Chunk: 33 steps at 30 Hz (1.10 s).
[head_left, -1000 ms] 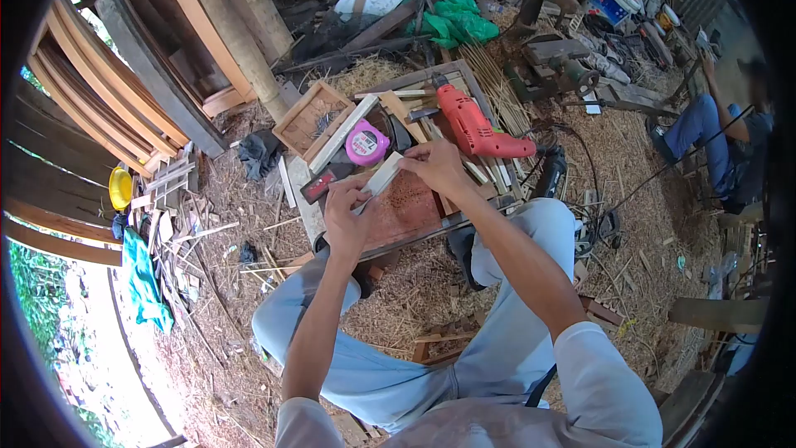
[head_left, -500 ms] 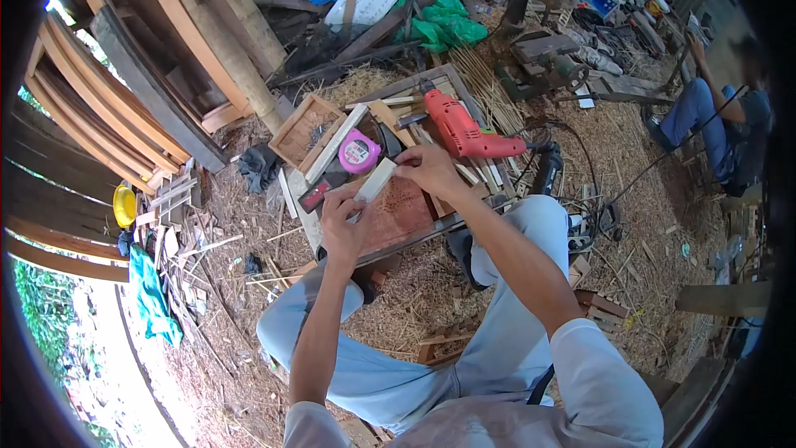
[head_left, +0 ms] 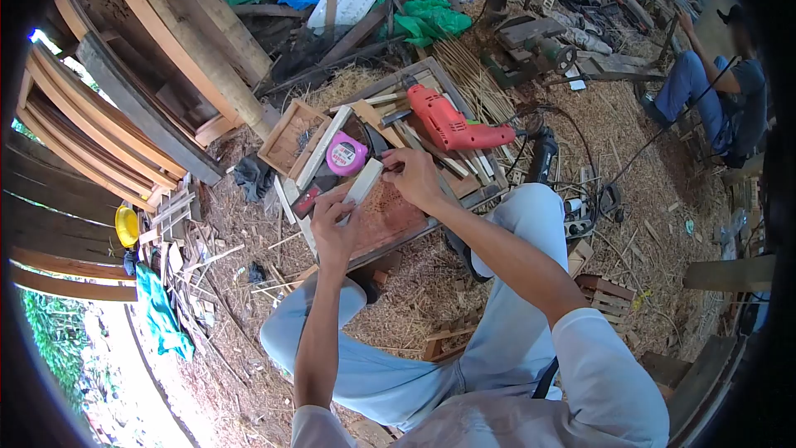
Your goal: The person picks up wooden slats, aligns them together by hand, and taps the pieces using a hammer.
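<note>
My left hand [head_left: 332, 222] is closed around the lower end of a short, pale wooden strip [head_left: 363, 182], held tilted above a reddish-brown board [head_left: 390, 220]. Close to the strip's upper end is my right hand [head_left: 416, 178], its fingertips pinched together; whatever they hold is too small to make out. Just beyond the strip lies a pink tape measure [head_left: 346, 154]. A red power drill [head_left: 454, 123] rests on its side past my right hand. To the left of the board sits a red-and-black object [head_left: 306, 199].
A small wooden box [head_left: 282, 149] with metal bits stands at the worktop's far left. Thin wood sticks [head_left: 464, 66] lie behind the drill. A black angle-grinder-like tool [head_left: 543, 158] and cords are right of my knee. Another person [head_left: 721, 91] sits at far right.
My right fingertips have drawn slightly away from the strip's upper end. The strip stands a little steeper in my left hand. The whole view has shifted slightly.
</note>
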Each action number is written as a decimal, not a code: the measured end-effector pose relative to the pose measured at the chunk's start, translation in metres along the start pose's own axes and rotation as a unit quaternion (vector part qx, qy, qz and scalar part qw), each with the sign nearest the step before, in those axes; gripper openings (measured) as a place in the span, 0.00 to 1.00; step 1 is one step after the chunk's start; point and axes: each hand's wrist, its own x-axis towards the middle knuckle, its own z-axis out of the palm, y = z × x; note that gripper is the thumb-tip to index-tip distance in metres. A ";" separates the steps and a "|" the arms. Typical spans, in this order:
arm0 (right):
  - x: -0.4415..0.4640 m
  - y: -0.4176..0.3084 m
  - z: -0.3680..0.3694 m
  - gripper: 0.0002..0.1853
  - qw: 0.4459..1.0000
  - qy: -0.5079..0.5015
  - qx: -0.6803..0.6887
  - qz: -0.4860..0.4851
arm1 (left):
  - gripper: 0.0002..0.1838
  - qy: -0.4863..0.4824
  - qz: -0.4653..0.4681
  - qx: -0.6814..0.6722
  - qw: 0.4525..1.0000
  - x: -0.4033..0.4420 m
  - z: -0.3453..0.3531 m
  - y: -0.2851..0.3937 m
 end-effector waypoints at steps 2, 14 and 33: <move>0.000 0.000 -0.002 0.12 1.000 -0.020 0.008 0.017 | 0.09 0.006 -0.017 -0.010 1.000 -0.001 0.001 0.000; 0.012 -0.009 -0.005 0.12 0.992 -0.050 -0.020 0.114 | 0.09 0.014 0.021 0.044 0.999 -0.005 -0.001 0.003; 0.018 -0.001 -0.002 0.12 0.993 -0.057 -0.026 0.098 | 0.10 0.029 0.026 0.145 0.989 -0.013 -0.003 0.015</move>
